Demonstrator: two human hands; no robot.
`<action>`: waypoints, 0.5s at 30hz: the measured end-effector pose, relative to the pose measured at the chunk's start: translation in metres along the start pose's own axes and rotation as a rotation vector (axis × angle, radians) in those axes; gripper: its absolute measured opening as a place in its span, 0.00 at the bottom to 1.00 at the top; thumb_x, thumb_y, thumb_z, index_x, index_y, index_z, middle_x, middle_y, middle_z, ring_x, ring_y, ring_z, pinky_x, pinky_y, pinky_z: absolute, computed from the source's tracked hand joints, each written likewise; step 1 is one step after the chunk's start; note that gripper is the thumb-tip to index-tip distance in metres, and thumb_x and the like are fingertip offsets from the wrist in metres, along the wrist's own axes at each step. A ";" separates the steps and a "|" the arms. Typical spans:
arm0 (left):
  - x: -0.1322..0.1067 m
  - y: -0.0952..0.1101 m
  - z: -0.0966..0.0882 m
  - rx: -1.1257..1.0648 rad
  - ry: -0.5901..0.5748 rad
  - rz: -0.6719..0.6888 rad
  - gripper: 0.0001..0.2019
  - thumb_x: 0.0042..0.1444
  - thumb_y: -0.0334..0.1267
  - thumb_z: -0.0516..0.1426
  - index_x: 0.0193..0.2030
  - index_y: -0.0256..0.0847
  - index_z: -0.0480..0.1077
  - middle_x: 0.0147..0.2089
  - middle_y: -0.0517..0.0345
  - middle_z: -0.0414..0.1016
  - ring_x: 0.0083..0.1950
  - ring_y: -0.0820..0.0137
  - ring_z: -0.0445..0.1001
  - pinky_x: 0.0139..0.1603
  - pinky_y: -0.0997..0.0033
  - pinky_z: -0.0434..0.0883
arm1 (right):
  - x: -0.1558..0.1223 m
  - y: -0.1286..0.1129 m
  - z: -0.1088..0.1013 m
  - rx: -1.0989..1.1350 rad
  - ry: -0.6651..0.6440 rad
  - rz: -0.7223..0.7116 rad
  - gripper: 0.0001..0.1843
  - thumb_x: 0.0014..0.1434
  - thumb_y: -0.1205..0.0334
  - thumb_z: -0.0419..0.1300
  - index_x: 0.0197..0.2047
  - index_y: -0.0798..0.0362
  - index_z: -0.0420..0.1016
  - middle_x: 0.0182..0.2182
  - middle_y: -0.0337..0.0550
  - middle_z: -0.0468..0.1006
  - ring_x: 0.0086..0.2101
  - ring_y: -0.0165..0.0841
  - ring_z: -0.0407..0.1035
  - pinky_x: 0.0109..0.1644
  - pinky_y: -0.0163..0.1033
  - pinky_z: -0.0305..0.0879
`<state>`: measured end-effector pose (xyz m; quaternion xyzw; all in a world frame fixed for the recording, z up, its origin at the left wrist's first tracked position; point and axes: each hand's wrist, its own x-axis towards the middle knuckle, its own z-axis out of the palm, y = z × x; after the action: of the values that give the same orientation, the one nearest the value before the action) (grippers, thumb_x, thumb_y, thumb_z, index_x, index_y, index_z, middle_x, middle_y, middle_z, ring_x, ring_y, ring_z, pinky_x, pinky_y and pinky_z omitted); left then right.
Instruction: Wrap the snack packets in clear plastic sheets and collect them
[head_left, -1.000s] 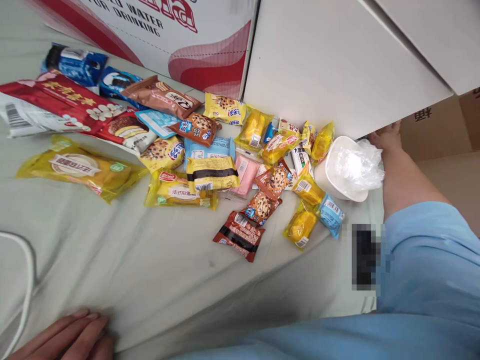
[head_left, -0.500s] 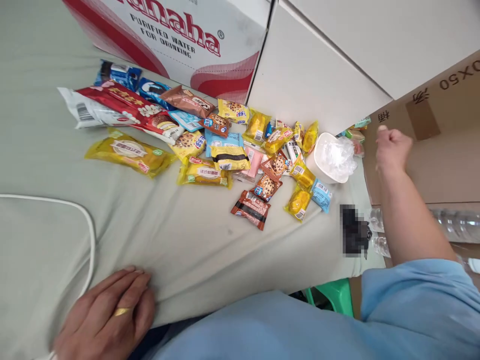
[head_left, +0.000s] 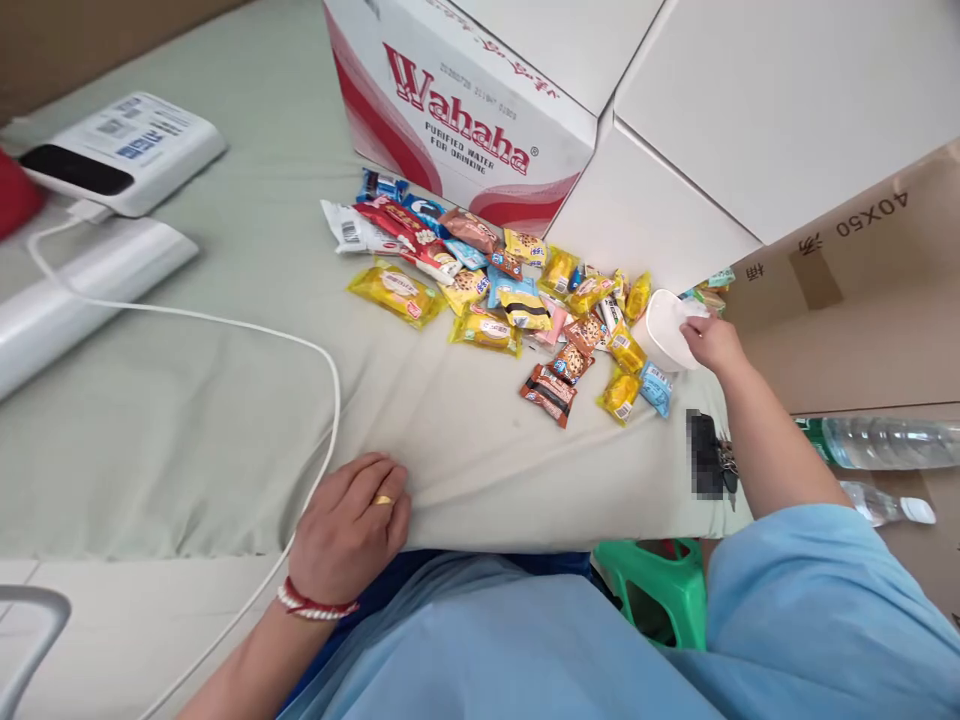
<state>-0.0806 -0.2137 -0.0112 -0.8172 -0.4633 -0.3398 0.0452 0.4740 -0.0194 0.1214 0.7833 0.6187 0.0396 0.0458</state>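
Observation:
My left hand (head_left: 354, 520), with a gold ring and a red and white bracelet, rests palm down on the pale green sheet (head_left: 465, 450). It holds nothing, and its fingers are loosely bent. A white cable (head_left: 334, 400) runs beside it. My right hand (head_left: 712, 342) is closed at the right side of a small white tub (head_left: 660, 320). Whether it pinches the rim or the thin plastic there, I cannot tell. Left of the tub lie many wrapped snacks, among them a blue packet (head_left: 656, 388), a yellow packet (head_left: 619, 396), a brown cookie packet (head_left: 550, 394) and a large yellow bread packet (head_left: 397, 292).
Behind the snacks stand a red and white water carton (head_left: 465, 120) and plain white boxes (head_left: 675, 200). A brown carton (head_left: 840, 310) is at the right, with clear bottles (head_left: 892, 442) below. A white device (head_left: 127, 150) lies far left. A green stool (head_left: 660, 590) stands below the edge.
My right hand has come left and down from the brown carton to the white tub. The crumpled clear plastic in the tub no longer shows as before. The view has shifted, revealing more on the left.

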 end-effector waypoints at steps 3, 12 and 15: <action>-0.002 0.000 0.001 -0.017 0.020 -0.022 0.13 0.56 0.25 0.62 0.46 0.41 0.74 0.43 0.51 0.81 0.50 0.57 0.81 0.53 0.57 0.78 | -0.021 0.000 -0.018 0.431 0.218 0.128 0.11 0.62 0.62 0.59 0.27 0.52 0.72 0.30 0.47 0.76 0.41 0.43 0.73 0.53 0.50 0.69; 0.014 0.031 -0.015 -0.573 0.008 -0.466 0.07 0.66 0.33 0.57 0.48 0.42 0.76 0.47 0.50 0.79 0.44 0.65 0.79 0.45 0.63 0.79 | -0.183 -0.135 0.007 1.734 0.039 0.248 0.19 0.50 0.49 0.77 0.41 0.47 0.81 0.40 0.41 0.84 0.36 0.35 0.77 0.41 0.41 0.76; 0.026 0.058 -0.016 -0.992 -0.155 -0.728 0.13 0.65 0.46 0.59 0.52 0.42 0.73 0.50 0.48 0.77 0.39 0.69 0.79 0.31 0.73 0.75 | -0.239 -0.200 0.029 1.921 -0.156 0.351 0.16 0.47 0.52 0.80 0.36 0.47 0.82 0.34 0.37 0.83 0.31 0.31 0.74 0.36 0.38 0.75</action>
<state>-0.0341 -0.2340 0.0307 -0.5525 -0.5011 -0.4481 -0.4928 0.2293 -0.2066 0.0669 0.5685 0.2577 -0.5267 -0.5771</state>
